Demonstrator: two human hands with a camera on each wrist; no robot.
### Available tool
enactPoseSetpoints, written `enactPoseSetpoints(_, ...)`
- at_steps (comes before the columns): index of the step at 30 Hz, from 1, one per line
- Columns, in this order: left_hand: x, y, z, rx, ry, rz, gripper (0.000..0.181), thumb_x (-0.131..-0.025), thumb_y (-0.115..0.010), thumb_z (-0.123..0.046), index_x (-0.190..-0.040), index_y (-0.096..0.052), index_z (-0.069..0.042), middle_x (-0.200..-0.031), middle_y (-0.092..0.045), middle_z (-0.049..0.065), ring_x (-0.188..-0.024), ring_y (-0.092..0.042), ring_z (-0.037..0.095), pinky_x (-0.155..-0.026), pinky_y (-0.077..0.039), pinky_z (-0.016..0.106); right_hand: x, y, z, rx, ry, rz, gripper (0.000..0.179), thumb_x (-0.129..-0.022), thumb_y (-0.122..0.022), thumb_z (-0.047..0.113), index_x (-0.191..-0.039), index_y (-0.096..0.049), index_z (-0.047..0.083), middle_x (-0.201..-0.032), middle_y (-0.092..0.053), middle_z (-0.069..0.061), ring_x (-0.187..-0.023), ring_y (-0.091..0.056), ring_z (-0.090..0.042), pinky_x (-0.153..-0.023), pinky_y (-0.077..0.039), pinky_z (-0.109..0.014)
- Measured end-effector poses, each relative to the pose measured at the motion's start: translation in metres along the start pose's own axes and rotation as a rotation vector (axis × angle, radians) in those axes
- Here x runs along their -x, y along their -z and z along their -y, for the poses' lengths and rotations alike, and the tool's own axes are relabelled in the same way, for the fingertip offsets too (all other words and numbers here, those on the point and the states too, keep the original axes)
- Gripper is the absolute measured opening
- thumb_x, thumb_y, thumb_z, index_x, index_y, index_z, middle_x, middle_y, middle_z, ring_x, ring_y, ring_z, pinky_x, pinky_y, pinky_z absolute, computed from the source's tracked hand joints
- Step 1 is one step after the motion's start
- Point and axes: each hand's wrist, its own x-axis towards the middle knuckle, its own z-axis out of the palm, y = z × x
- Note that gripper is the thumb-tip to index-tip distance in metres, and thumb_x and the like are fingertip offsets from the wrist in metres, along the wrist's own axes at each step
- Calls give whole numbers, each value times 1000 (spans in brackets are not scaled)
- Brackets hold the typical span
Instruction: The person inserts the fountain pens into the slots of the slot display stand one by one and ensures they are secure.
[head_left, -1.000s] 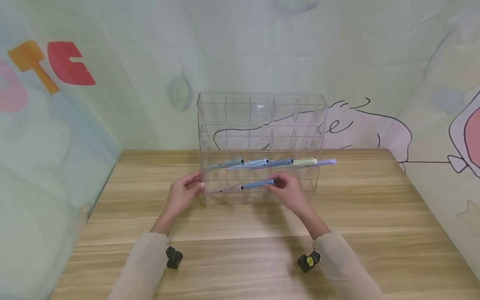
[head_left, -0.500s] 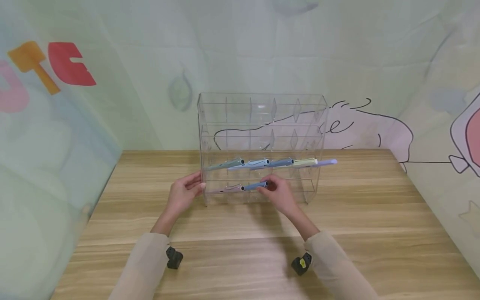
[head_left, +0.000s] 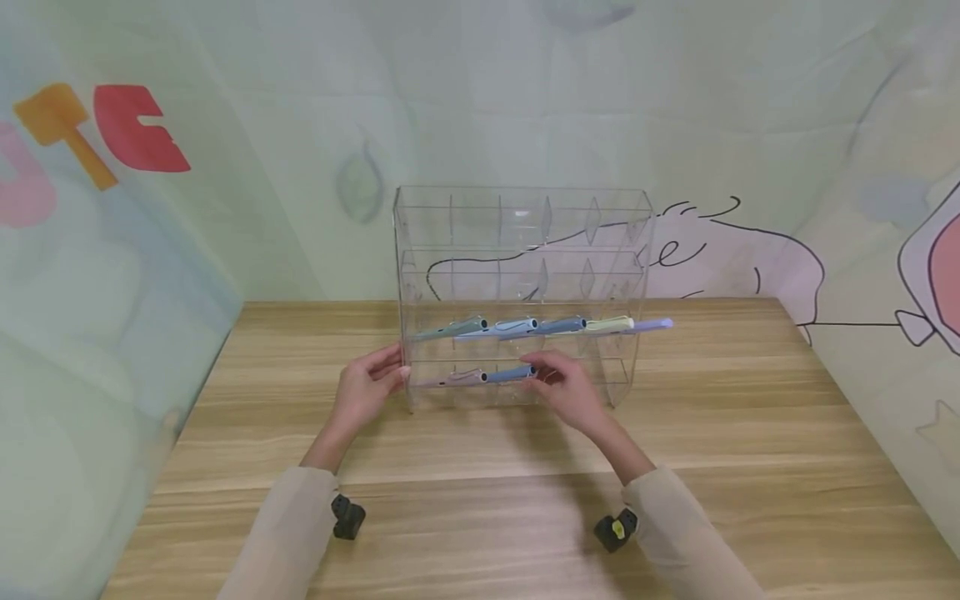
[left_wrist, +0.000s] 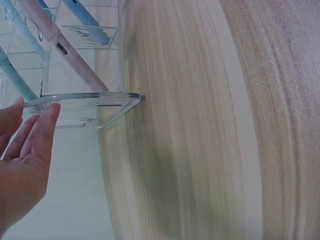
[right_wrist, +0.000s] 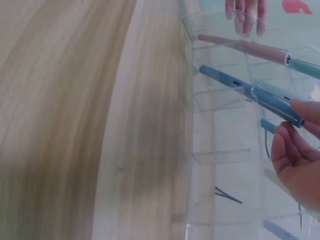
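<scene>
A transparent acrylic pen rack stands upright on the table. My left hand rests against its left side, fingers straight and fingertips at the clear side panel. On the lowest tier a pink pen lies in the leftmost slot, and a blue pen lies beside it. The thumb and fingers of my right hand are spread around the blue pen's capped end, close to its clip. One tier up lie a grey-green pen, a light blue pen, a dark blue pen, a pale yellow pen and a lavender pen.
The two upper tiers of the rack show bare dividers. Wood-grain table extends in front and to both sides. A printed backdrop cloth hangs behind the rack. Small black devices sit at both wrists.
My right hand drew the blue pen leftward and down into its slot beside the pink one, then its fingers loosened and shifted slightly right. The left hand stayed at the rack's side.
</scene>
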Motion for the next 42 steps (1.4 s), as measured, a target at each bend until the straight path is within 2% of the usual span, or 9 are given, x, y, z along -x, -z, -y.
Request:
enactPoseSetpoints(6, 0, 0, 1, -2, -1, -1, 41, -89, -57, 0, -128, -47, 4, -121, -53, 25, -106, -56, 33, -78, -55, 23, 1, 5, 1, 53, 9, 14, 18, -79, -69, -1, -97, -67, -1, -84, -63, -5, -73, -56, -16, -62, -53, -24)
enactPoseSetpoints(12, 0, 0, 0, -5, -1, 0, 41, -89, -57, 0, -128, -48, 4, -120, -54, 25, -106, -56, 33, -78, -54, 23, 0, 5, 3, 73, -33, 19, 15, -82, -67, 1, -96, -66, -1, -88, -65, -7, -76, -59, -17, -65, -54, -26)
enactPoseSetpoints(19, 0, 0, -1, -8, -4, 0, 41, -89, -57, -1, -128, -48, 4, -120, -53, 26, -106, -56, 34, -79, -55, 25, 0, 2, 2, 80, -98, 21, 12, -84, -67, 13, -92, -67, 3, -85, -66, -5, -74, -59, -14, -62, -53, -24)
enactPoseSetpoints(28, -1, 1, 0, -9, 0, 3, 41, -89, -56, -1, -129, -47, 4, -121, -53, 26, -106, -56, 33, -79, -55, 25, -1, 0, 0, 51, -78, 3, 12, -85, -66, 12, -89, -67, 1, -79, -65, -6, -66, -55, -13, -53, -50, -22)
enactPoseSetpoints(38, -1, 1, -1, -18, -8, 2, 41, -90, -56, -1, -129, -47, 5, -120, -53, 26, -106, -56, 34, -79, -55, 24, -1, -1, -3, 35, -46, 1, 14, -85, -66, 14, -89, -66, 1, -81, -65, -6, -68, -58, -12, -57, -52, -23)
enactPoseSetpoints(42, -1, 1, 0, -26, -13, -5, 40, -90, -56, -1, -129, -47, 5, -120, -54, 26, -106, -56, 34, -78, -55, 24, 1, 2, -3, 3, -62, 17, 15, -88, -63, 16, -91, -66, 1, -82, -65, -7, -70, -59, -19, -57, -53, -23)
